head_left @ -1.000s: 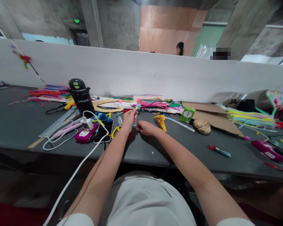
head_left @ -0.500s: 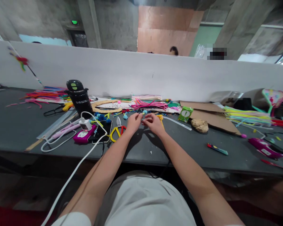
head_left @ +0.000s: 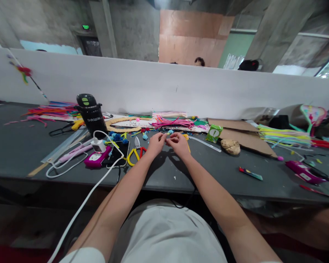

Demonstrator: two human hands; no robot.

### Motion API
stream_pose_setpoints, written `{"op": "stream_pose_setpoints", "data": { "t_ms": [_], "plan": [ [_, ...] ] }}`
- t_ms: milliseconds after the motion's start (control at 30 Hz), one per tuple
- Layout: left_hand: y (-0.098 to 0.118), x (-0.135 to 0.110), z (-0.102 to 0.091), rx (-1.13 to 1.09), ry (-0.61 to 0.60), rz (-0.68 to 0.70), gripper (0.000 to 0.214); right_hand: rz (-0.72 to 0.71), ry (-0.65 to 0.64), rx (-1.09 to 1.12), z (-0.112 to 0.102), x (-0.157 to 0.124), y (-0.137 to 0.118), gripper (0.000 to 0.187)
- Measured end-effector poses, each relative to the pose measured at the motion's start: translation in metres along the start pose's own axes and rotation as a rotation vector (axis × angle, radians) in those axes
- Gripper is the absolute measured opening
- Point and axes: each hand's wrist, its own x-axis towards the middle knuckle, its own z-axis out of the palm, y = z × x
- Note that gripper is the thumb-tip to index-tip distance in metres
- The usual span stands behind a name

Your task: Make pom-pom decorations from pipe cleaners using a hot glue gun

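Can read "DAWN" on the black bottle [head_left: 92, 117] left of the left hand [head_left: 157, 144], an exclamation mark on the green packet [head_left: 214, 133] right of the right hand [head_left: 179, 144]. Holding both close together over the worktop [head_left: 159, 179], pinching a small blue-and-yellow fuzzy piece [head_left: 170, 132] in the left fingertips [head_left: 164, 136], between them; cannot tell if gripping with the right too.

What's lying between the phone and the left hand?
A tool with yellow and red handles, perhaps pliers, lies between the phone and the left hand. The head view shows it.
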Motion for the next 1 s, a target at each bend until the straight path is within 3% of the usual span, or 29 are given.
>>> {"op": "stream_pose_setpoints", "data": {
  "t_ms": [367,700,1000],
  "plan": [
    [-0.002,0.003,0.003,-0.049,-0.024,-0.040,0.041,-0.241,0.002,-0.284,0.001,-0.001,0.005,0.024],
    [-0.005,0.005,0.007,-0.389,-0.155,-0.121,0.045,-0.226,-0.082,-0.176,0.001,0.001,0.002,0.025],
    [-0.005,0.005,0.006,-0.326,-0.074,-0.122,0.047,-0.246,-0.013,-0.293,-0.001,-0.004,-0.006,0.026]
  ]
}}
